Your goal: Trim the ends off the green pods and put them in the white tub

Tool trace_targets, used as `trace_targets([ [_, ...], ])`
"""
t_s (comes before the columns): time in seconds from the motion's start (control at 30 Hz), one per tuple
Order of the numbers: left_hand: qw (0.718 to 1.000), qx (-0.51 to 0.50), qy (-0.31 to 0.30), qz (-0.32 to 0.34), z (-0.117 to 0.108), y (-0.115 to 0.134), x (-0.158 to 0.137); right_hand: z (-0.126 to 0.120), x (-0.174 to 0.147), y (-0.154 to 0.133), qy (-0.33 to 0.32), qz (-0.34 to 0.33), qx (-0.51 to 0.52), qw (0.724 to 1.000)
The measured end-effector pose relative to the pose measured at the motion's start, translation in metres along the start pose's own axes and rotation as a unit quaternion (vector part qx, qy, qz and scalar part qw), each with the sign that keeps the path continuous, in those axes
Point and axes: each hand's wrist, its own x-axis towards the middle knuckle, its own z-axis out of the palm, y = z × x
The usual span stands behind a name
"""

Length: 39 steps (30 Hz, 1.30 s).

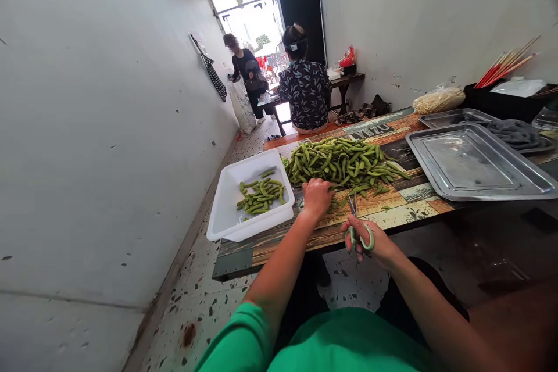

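Note:
A large heap of green edamame pods (pixel 344 160) lies on the patterned wooden table (pixel 418 200). My left hand (pixel 317 196) is at the heap's near edge, its fingers curled down; whatever is in them is hidden. My right hand (pixel 370 237) holds a pair of scissors (pixel 367 238) with pale green handles, fingers through the loops and blades pointing away from me toward the pods. Left of the heap stands a white plastic tub (pixel 226 197) with a smaller lot of pods (pixel 261 196) in it. Small trimmed bits (pixel 335 206) are scattered between my hands.
Metal trays (pixel 479 189) sit at the table's right, one with dark grey stuff on it. Behind them are a bag of sticks (pixel 438 99) and a black box (pixel 501 99) with red-ended skewers. A seated person (pixel 303 90) and a standing person (pixel 248 72) are farther off.

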Motion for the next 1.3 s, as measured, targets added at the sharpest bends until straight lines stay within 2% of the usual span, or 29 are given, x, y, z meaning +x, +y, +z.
trace_targets([
  [0.1, 0.999, 0.001, 0.003, 0.032, -0.009, -0.004, -0.017, -0.002, 0.003, -0.002, -0.011, 0.004, -0.033, 0.999],
  [0.3, 0.992, 0.02, -0.043, 0.115, -0.02, -0.004, -0.043, -0.001, 0.011, -0.001, -0.009, 0.002, -0.141, 0.99],
  [0.5, 0.992, 0.032, -0.033, 0.12, -0.026, 0.002, -0.051, 0.002, 0.011, 0.001, 0.006, -0.001, -0.169, 0.986],
  [0.87, 0.984, 0.087, -0.053, 0.148, -0.042, 0.017, -0.061, -0.003, 0.009, 0.0, 0.033, 0.002, -0.221, 0.975],
  [1.03, 0.98, 0.097, -0.049, 0.165, -0.039, 0.015, -0.057, -0.008, 0.008, 0.002, 0.045, -0.058, -0.278, 0.958],
  [1.1, 0.987, 0.049, -0.025, 0.154, -0.035, 0.012, -0.056, -0.008, 0.007, 0.002, 0.042, -0.059, -0.258, 0.964],
  [1.2, 0.984, -0.12, 0.086, 0.103, -0.032, 0.009, -0.056, -0.006, 0.005, 0.0, 0.032, -0.019, -0.163, 0.986],
  [1.23, 0.969, -0.193, 0.134, 0.081, -0.031, 0.008, -0.057, -0.005, 0.004, -0.002, 0.022, -0.005, -0.128, 0.992],
  [1.3, 0.916, -0.339, 0.211, 0.026, -0.028, 0.009, -0.06, -0.004, 0.002, -0.004, -0.006, 0.006, -0.082, 0.997],
])
